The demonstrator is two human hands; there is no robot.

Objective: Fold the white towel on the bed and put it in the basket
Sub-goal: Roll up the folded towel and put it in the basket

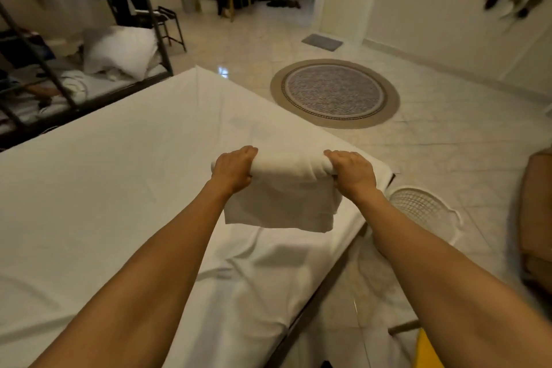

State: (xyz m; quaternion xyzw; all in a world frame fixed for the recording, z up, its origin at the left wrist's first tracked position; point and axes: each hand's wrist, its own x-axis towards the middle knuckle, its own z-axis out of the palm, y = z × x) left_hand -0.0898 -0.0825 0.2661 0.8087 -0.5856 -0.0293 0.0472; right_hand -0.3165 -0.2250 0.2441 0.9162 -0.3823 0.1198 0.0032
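Note:
The white towel (283,197) is folded into a thick rectangle and hangs in the air above the right side of the bed (119,176). My left hand (234,167) grips its upper left end and my right hand (352,172) grips its upper right end, both from above. The towel's lower flap hangs free over the sheet. A white mesh basket (424,209) stands on the floor just right of the bed's edge, below and to the right of my right hand; my right forearm hides part of it.
A round patterned rug (334,92) lies on the tiled floor beyond the bed. A metal bunk frame with a pillow (119,51) stands at the left. A brown seat (537,218) is at the right edge, and something yellow (427,349) sits at the bottom right.

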